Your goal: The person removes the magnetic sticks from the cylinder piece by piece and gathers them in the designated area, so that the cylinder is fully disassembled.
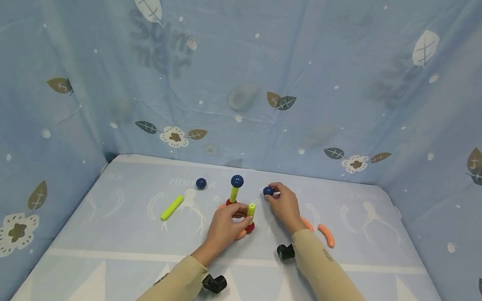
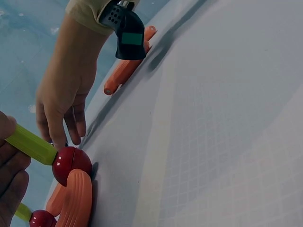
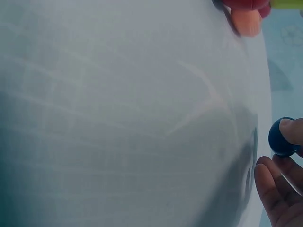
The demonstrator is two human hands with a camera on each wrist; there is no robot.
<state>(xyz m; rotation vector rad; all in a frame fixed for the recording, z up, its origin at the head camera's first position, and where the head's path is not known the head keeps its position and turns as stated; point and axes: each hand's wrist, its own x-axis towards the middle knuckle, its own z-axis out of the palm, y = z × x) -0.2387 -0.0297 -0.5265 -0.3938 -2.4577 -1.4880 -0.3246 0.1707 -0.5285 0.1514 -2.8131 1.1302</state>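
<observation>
Head view shows a blue ball point(image 1: 268, 191) pinched by the right hand point(image 1: 285, 207) toward the table's point(image 1: 122, 234) far edge. Left of it, the left hand point(image 1: 226, 224) grips a yellow stick point(image 1: 251, 211), roughly upright on a red ball point(image 1: 250, 227). Good handling probably means bracing that stick straight against sideways push, and pinching lightly with fingertips, one face uncovered. Farther left stands a topped stick point(image 1: 233, 195); beyond lie a loose ball point(image 1: 201, 183) and loose stick point(image 1: 172, 208).
</observation>
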